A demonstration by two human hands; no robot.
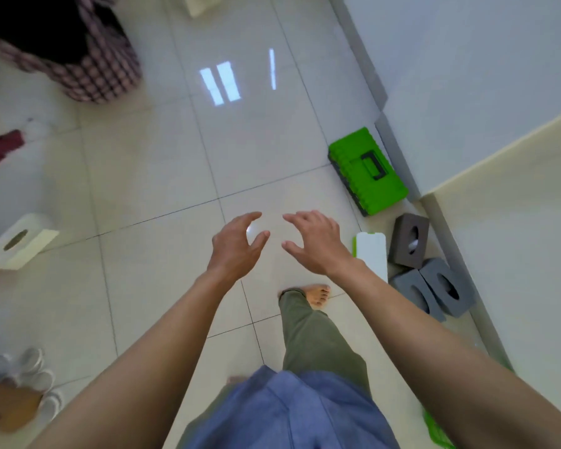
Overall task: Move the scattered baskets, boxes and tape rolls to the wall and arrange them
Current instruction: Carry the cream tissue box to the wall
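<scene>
forearms (162, 335) reach forward, low centre. left hand (237, 251), right hand (318, 244): fingers (250, 218) spread, loosely curved, holding nothing, over glossy tile floor (143, 163). green toolbox (366, 171), white box (371, 254) and grey boxes (434, 291) sit by the wall (483, 59), right of frame. white tissue box (23, 241), mid left, and checked basket (88, 69), upper left, lie well apart from it. risks: bare foot (318, 294) slipping on shiny tile under a load; crowding the row could knock the grey boxes.

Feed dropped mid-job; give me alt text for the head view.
Left hand and right hand reach open and empty over a tiled floor. By the wall at right: a green case, a white box, three grey boxes. A tissue box and checked basket sit far left.
</scene>
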